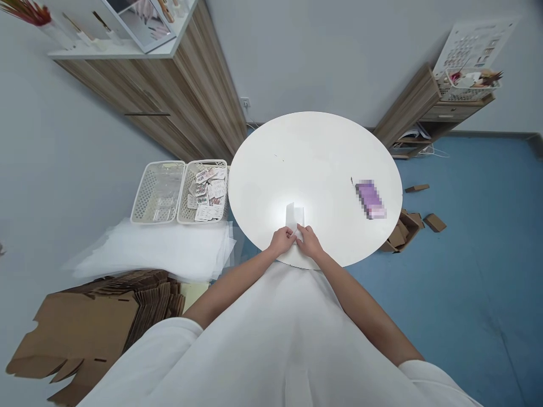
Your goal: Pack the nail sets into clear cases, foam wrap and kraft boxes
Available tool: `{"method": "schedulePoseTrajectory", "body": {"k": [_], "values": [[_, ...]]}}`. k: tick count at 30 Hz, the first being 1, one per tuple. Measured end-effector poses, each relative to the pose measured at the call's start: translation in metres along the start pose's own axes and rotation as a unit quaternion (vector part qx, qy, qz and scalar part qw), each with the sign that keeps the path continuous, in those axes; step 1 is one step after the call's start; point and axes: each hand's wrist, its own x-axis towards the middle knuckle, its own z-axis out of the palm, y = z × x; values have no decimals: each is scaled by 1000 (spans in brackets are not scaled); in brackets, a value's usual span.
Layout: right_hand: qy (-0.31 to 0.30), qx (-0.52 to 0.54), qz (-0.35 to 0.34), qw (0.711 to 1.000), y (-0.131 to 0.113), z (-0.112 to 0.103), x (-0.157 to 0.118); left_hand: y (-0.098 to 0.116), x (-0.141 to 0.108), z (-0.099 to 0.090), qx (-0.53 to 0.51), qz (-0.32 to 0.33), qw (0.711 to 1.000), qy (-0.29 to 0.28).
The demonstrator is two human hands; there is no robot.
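White clothing [271,345] is seen nearest the viewer, with flattened brown cardboard blanks [91,319] stacked at the lower left, none of those visible yet made up. At the near edge of the table, a thin white piece [298,215] is worked on by both hands. By the left hand [283,241] its near part is pinched between thumb and fingers; by the right hand [309,242] it is touched with the fingertips — whether it is also gripped cannot be told. One panel appears raised beside a flatter one, so the handling of this piece is judged to be under way and unfinished; how much is left cannot be read.

To the left, loose white sheets [156,249] are spread before two white baskets. Printed cards are heaped in the right basket [181,216]; transparent material is held in the left basket [142,192]. Across the round white table [305,152], a blurred purple item [370,199] is placed well apart from the hands — apparently not in use. Farther off, a wood-grain cabinet [186,96] is shown.
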Motion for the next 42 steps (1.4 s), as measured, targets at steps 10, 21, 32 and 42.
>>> {"method": "schedulePoseTrajectory", "body": {"k": [10, 21, 32, 42], "values": [[38, 108, -2, 993, 11, -1, 5, 3, -9, 8, -27, 35, 998, -32], [44, 44, -41, 997, 15, 1, 0, -20, -1, -5, 232, 299, 925, 26], [-28, -212, -149, 966, 0, -18, -3, -10, 2, -16, 244, 292, 924, -29], [-89, -59, -133, 985, 2, -26, -23, -19, -13, -21, 161, 270, 945, -89]]}}
